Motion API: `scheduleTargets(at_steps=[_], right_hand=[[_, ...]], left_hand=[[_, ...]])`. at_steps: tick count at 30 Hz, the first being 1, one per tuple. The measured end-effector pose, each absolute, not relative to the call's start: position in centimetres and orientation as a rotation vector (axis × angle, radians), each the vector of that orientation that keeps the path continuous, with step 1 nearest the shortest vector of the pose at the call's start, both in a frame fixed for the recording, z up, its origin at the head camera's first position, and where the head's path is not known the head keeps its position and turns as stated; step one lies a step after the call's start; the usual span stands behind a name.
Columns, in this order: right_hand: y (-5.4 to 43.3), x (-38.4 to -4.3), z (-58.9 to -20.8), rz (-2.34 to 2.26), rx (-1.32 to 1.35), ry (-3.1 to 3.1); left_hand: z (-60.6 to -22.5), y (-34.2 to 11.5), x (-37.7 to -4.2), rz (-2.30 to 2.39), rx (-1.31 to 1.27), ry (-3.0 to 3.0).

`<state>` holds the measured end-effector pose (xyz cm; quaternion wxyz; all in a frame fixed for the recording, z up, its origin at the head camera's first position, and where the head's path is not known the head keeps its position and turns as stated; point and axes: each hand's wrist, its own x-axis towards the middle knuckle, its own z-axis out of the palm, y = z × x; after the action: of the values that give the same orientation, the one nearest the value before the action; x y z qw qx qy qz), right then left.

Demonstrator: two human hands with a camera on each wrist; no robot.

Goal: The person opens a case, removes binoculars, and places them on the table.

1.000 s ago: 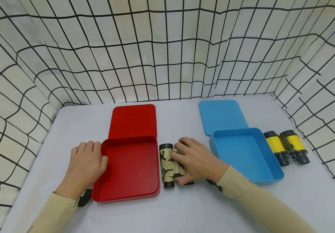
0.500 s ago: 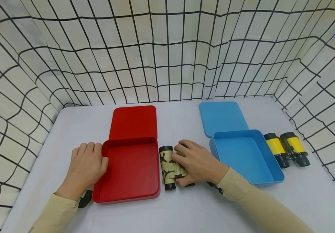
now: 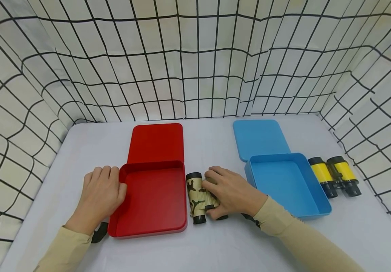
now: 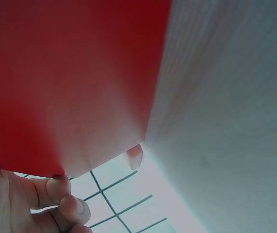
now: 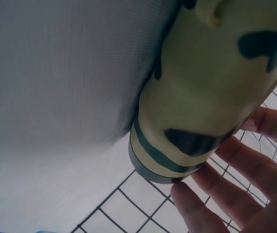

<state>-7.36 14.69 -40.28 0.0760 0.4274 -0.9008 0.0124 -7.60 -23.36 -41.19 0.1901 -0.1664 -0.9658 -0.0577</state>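
My left hand (image 3: 100, 194) grips the left wall of the open red box (image 3: 153, 200), its thumb hooked over the rim. In the left wrist view, curled fingertips (image 4: 73, 208) touch the edge of the red wall. My right hand (image 3: 234, 190) holds the camouflage binoculars (image 3: 194, 194) from above, fingers bent round the right barrel and covering much of it. These binoculars lie on the white table just right of the red box. In the right wrist view the fingers (image 5: 240, 167) curve along the far side of a tan barrel (image 5: 201, 92) with dark patches.
The red box's lid (image 3: 156, 141) lies folded back behind it. To the right stands an open blue box (image 3: 284, 185), its lid (image 3: 261, 139) folded back too. Yellow-and-black binoculars (image 3: 334, 175) lie beyond its right side. Black wire mesh (image 3: 212, 77) before white cloth borders the table (image 3: 209, 249).
The head view has shifted slightly. Both hands keep their hold, and the camouflage binoculars stay almost where they were, beside the red box.
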Motion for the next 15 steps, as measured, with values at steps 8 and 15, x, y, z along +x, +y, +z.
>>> scheduleTargets(at_steps=[8,15], right_hand=[[14.86,-7.49,-40.40,0.034,1.250,-2.685],[15.06,-7.52,-40.53,0.052,1.224,-2.725]], left_hand=[[-41.21,-23.40,-7.59,-0.176,-0.470,-2.718],[-41.15,-23.47,-7.74,-0.195,-0.457,-2.749]])
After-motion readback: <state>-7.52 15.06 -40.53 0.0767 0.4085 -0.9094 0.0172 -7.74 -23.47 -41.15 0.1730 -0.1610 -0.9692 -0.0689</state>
